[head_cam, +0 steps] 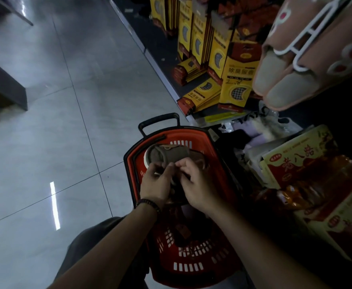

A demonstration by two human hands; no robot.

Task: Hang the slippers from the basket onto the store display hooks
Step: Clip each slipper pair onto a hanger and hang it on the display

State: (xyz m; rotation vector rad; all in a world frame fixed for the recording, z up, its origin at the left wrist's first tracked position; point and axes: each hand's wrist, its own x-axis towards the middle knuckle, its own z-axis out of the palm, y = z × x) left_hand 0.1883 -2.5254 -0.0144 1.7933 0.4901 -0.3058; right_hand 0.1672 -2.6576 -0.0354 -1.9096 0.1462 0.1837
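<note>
Brown slipper [166, 156]: over the 12 o'clock end of the red basket [191, 265].
Left hand [155, 182]: fingers pinch its near edge.
Right hand [196, 184]: fingers curl on it too.
Advice: keep both grips, lift clear of the rim, then carry toward 1 o'clock, where the pink slippers [308, 65] hang.

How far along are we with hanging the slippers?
Done: a pink pair hangs on a white hanger at upper right, possibly from this job. In hand: left hand and right hand both pinch a brown slipper above the red basket. Left: this one is not yet hung, and dark shapes lower in the basket may be more slippers, too dim to tell.
</note>
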